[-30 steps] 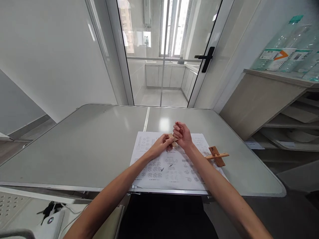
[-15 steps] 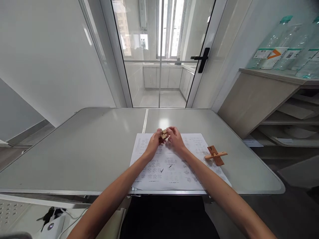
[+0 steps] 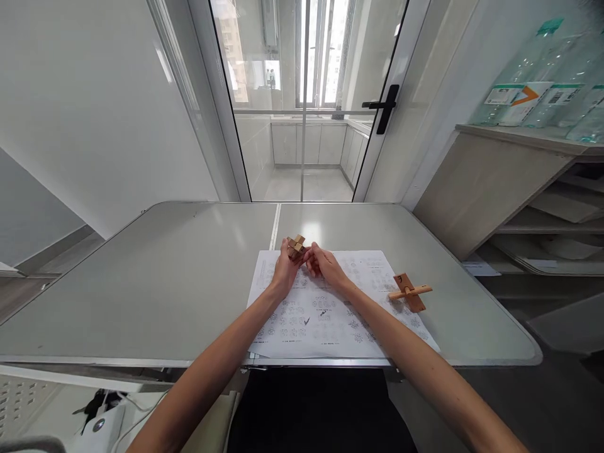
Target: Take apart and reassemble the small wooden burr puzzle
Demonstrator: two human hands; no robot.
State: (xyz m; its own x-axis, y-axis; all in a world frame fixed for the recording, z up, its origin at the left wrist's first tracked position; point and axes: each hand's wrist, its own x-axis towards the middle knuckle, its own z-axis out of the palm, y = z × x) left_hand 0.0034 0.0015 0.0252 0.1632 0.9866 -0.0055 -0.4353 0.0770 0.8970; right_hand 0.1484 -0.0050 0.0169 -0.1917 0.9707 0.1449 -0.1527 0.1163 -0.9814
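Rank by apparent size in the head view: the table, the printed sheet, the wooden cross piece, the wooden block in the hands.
1. table
2. printed sheet
3. wooden cross piece
4. wooden block; the left hand hides part of it and it is farther away, so ranks 3 and 4 are unsure.

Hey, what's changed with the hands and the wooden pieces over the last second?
Both hands shifted left, toward the far edge of the printed sheet. The wooden block, earlier mostly hidden between them, now sticks up from the grip of the left hand. The right hand has lowered, with its fingertips beside the block. The wooden cross stayed on the sheet, untouched.
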